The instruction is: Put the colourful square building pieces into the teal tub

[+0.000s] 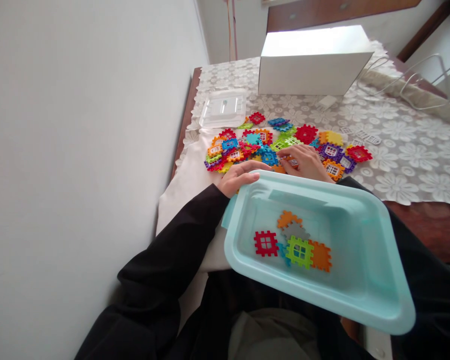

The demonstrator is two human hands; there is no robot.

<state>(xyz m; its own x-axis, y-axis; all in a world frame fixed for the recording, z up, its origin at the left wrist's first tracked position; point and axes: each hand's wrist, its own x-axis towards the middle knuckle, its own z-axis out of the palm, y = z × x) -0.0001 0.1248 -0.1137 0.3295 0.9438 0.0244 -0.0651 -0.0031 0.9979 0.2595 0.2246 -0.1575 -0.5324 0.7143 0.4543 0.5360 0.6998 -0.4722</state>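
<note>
A light blue plastic bin (363,310) is tilted over my lap, holding several interlocking plastic tiles, among them a red window tile (266,243), a green window tile (299,252) and an orange tile (321,256). My left hand (237,177) is at the bin's far left corner, thumb on the rim and fingers along its outer side. Beyond the far rim, my right hand (303,159) is curled over the tile pile. Its thumb and forefinger lie around an orange window tile (293,163); the rim partly hides that grip.
Many coloured tiles (230,144) lie heaped on the lace-covered table. Behind them are a clear lid (224,110) and a large white box (311,70). Loose white window frames (362,134) lie at the right. A wall (97,125) stands close on the left.
</note>
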